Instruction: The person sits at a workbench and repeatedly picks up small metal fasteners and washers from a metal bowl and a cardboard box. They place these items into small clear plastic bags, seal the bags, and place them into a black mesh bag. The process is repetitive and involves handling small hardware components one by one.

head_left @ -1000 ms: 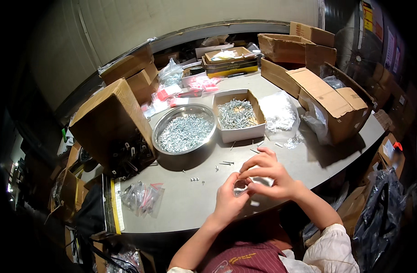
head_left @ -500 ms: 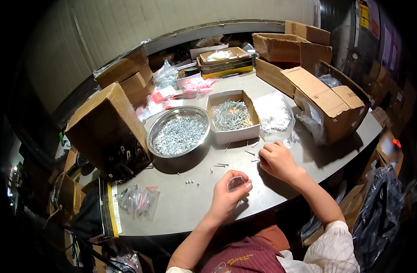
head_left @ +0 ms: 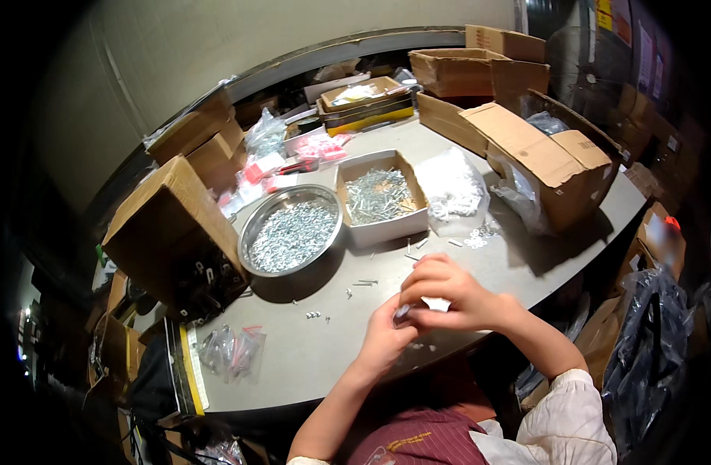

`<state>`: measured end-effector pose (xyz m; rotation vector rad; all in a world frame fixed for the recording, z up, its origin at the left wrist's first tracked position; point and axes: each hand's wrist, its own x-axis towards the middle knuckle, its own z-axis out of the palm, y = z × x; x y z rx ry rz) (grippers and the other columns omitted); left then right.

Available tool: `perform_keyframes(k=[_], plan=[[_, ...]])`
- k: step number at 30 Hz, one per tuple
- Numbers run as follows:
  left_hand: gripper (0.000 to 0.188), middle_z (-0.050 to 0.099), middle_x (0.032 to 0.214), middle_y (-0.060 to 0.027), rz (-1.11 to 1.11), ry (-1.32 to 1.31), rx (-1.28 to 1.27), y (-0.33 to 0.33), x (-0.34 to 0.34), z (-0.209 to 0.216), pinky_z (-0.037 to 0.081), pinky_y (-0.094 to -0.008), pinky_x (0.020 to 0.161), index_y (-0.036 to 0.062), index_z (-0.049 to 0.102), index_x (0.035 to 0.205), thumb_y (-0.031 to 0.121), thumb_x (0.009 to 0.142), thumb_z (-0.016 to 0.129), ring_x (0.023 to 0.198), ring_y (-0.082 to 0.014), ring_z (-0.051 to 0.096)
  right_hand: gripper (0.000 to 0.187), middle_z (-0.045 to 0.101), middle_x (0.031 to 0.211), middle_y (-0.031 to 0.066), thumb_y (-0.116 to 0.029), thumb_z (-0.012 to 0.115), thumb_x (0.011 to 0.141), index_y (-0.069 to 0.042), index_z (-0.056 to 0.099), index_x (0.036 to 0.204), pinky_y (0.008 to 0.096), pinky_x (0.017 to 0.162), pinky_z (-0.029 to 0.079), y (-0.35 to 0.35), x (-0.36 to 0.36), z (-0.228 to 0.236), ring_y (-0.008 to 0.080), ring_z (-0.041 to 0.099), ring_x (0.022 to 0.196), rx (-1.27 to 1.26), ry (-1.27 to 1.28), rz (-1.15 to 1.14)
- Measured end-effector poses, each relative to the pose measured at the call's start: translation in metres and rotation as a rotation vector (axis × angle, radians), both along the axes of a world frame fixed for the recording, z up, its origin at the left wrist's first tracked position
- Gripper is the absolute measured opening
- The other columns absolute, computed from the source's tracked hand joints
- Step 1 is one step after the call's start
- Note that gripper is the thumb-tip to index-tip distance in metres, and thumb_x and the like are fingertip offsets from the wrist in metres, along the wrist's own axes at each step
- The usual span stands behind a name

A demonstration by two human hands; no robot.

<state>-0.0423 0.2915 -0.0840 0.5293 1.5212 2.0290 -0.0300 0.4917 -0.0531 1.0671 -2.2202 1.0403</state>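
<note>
Small translucent plastic bag (head_left: 403,311), grey counter's (head_left: 286,360) near edge
Left fingers (head_left: 386,311) pinch it; right fingers (head_left: 437,287) half-curl just rightward, hold unclear.

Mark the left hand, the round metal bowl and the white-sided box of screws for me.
Left hand (head_left: 385,339): head view, middle of the hand.
Round metal bowl (head_left: 300,194): head view, far inner wall.
White-sided box (head_left: 390,230): head view, near outer wall.
</note>
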Motion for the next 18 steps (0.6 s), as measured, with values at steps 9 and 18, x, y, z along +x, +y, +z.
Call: perform_keyframes(k=[9,18], plan=[[0.024,0.072,0.106,-0.0093,0.034,-0.018,-0.049,-0.003,-0.003,-0.012,0.054,-0.0312,0.089,0.0015,0.065,0.111,0.006,0.091,0.077,0.097,-0.0162,0.068,0.036,0.069,0.117,0.0124,-0.001,0.063,0.08,-0.007,0.072,0.115,0.048,0.101,0.046,0.099,0.004,-0.052,0.034,0.062,0.113,0.304,-0.029,-0.832],[0.022,0.07,0.105,-0.0074,0.078,0.012,-0.069,-0.006,0.003,-0.014,0.053,-0.0297,0.086,0.0024,0.064,0.112,0.008,0.093,0.075,0.098,-0.0153,0.067,0.037,0.069,0.112,0.0109,0.003,0.063,0.077,-0.005,0.071,0.112,0.0458,0.105,0.044,0.089,0.039,-0.053,0.0328,0.063,0.106,0.308,-0.047,-0.666]])
